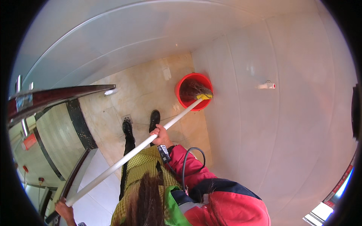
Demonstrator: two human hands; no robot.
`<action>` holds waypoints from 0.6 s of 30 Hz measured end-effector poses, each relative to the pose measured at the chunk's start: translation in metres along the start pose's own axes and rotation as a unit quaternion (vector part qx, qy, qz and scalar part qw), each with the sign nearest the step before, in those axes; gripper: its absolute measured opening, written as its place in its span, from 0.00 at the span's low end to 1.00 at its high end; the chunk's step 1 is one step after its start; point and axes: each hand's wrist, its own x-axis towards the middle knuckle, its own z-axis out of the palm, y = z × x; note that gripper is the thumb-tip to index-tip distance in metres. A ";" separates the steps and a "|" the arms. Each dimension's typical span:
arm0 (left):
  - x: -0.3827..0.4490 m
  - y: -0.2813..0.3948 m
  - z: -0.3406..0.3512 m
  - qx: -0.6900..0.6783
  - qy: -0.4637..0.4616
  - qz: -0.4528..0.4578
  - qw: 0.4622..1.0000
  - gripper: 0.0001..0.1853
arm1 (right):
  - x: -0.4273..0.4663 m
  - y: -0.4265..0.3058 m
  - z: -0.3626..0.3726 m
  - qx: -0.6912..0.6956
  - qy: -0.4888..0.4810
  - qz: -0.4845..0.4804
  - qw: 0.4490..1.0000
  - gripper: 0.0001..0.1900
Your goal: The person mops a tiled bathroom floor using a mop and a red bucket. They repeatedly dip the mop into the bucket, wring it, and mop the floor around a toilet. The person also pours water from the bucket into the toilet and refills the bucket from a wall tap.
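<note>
A white mop pole (124,160) runs slantwise from the lower left up to a red plastic bucket (177,89). My right hand (161,136) grips the pole around its middle, in front of my yellow checked apron. At the lower left, my left hand (64,210) is closed around the pole's upper end. The yellow mop clamp (204,96) lies against the bucket's near right rim. Dark, wet-looking mop strands (193,86) hang inside the bucket; whether they sit in water I cannot tell.
The bucket stands on a tiled floor (135,82) near the corner of pale walls. A small tap or pipe fitting (267,85) juts from the right wall (254,127). A dark-edged open door (62,99) is at left, beside a black threshold strip (80,124). A floor drain (127,117) lies by my boot.
</note>
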 end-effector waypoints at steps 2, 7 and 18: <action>-0.004 -0.019 0.021 -0.018 0.031 -0.005 0.999 0.06 | -0.012 0.014 0.000 0.001 0.008 0.011 1.000 0.16; 0.002 -0.055 0.077 -0.033 0.027 -0.039 0.998 0.04 | -0.038 0.039 0.000 -0.022 -0.002 -0.019 1.000 0.16; 0.047 -0.088 0.171 -0.143 0.093 -0.022 0.985 0.06 | -0.102 0.077 0.019 -0.011 -0.009 -0.063 0.998 0.18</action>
